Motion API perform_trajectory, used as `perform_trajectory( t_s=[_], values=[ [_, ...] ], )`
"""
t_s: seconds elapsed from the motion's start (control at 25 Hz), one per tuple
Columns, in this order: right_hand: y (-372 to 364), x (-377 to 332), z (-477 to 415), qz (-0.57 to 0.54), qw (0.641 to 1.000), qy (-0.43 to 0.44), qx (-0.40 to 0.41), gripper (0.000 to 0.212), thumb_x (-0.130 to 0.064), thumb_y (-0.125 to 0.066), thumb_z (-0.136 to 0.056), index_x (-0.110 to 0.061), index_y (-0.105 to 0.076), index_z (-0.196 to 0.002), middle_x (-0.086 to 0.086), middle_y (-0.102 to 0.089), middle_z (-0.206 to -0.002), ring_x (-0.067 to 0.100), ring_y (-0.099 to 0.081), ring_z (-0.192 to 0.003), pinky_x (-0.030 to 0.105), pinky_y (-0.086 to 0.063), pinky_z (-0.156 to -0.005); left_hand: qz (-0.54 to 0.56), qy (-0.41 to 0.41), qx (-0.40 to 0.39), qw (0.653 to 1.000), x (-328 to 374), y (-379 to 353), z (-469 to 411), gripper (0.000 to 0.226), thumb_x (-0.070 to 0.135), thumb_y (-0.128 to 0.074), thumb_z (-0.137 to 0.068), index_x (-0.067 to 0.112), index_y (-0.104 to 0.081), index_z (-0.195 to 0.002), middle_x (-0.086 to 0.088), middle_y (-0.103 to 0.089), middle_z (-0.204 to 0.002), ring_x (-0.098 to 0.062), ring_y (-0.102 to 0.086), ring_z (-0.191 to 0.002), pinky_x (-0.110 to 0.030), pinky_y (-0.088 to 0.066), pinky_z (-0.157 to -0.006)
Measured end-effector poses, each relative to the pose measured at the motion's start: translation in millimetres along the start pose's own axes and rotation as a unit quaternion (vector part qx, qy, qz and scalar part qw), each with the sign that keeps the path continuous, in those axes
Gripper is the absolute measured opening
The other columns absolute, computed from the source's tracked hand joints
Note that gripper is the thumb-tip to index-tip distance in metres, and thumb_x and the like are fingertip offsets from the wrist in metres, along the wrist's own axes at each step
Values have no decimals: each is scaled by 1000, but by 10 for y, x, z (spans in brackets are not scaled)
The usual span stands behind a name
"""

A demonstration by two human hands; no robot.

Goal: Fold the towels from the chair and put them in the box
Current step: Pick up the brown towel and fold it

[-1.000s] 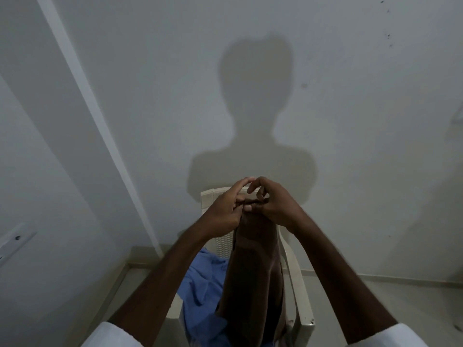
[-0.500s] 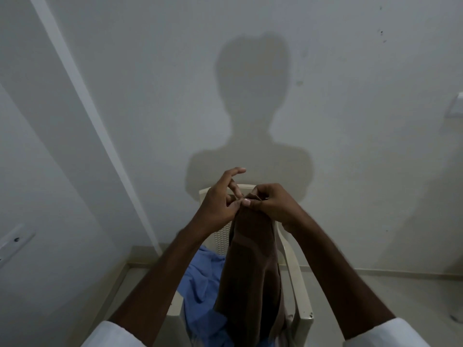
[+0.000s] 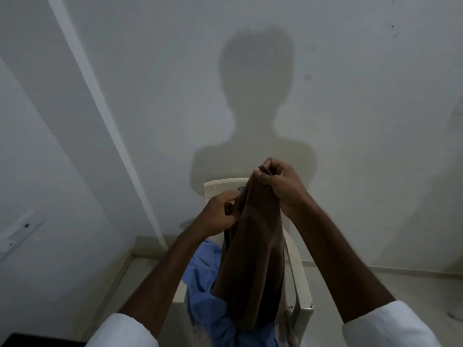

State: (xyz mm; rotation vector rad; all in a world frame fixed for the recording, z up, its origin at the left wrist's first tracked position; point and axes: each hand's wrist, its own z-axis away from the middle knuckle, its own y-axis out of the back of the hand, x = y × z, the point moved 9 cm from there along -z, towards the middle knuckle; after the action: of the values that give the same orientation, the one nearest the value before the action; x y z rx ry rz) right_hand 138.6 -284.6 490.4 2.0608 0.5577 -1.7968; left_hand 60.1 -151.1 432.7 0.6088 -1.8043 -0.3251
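Note:
A brown towel (image 3: 253, 266) hangs in front of me, bunched lengthwise, over a cream plastic chair (image 3: 299, 284). My right hand (image 3: 278, 184) grips its top end, held highest. My left hand (image 3: 220, 214) pinches the towel's left edge a little lower. A blue towel (image 3: 203, 276) lies crumpled on the chair seat behind and below the brown one. The towel's lower end reaches the seat. No box that I can identify is in view.
The chair stands against a pale wall with my shadow on it. A white pipe (image 3: 105, 113) runs diagonally down the wall on the left. A dark object's corner (image 3: 30, 340) shows at bottom left. Bare floor (image 3: 400, 291) lies right of the chair.
My hands were together at the towel's top. My left hand has since slid down along the left edge while my right hand stayed gripping the top and rose slightly.

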Motion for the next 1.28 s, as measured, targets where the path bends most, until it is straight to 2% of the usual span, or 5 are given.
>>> perform_trajectory(
  t_s=[0.2,0.64,0.92,1.12,1.28],
  values=[
    [222,-539,-137,0,989,119,93,28,-9,-65,-95,-19,-51,-73,8,-50,-73,19,-47,-70,31,-42,-64,-91,70,98,989,-574,295,267,30,14,-66,-71,6,-73,-100,0,-65,-95,0,-64,-86,-3,-40,-70],
    [418,-1302,-337,24,974,190,119,32,-11,-60,-96,-23,-44,-71,-8,-44,-70,6,-41,-66,21,-38,-63,-63,393,294,869,-1881,840,1572,23,31,-54,-65,11,-64,-68,-13,-63,-67,-38,-66,-73,-36,-46,-60],
    [461,-1380,-456,2,969,201,145,27,-18,-62,-93,-22,-45,-72,-4,-44,-72,12,-42,-69,31,-38,-67,-169,282,208,921,-1716,691,1289,53,61,-54,-88,14,-61,-64,-3,-64,-62,-21,-62,-61,-30,-45,-55],
    [432,-1301,-449,15,971,202,130,31,-11,-60,-95,-20,-44,-71,-6,-42,-68,6,-41,-63,23,-37,-62,-333,267,147,892,-1699,688,1237,30,41,-53,-94,18,-51,-77,-12,-66,-78,-36,-66,-77,-34,-43,-60],
    [408,-1271,-423,19,970,211,122,33,-6,-59,-97,-20,-43,-71,-7,-41,-67,4,-39,-60,20,-34,-59,-351,412,145,828,-1889,899,1394,23,32,-63,-84,12,-61,-93,-14,-67,-97,-36,-67,-91,-36,-45,-69]
  ],
)
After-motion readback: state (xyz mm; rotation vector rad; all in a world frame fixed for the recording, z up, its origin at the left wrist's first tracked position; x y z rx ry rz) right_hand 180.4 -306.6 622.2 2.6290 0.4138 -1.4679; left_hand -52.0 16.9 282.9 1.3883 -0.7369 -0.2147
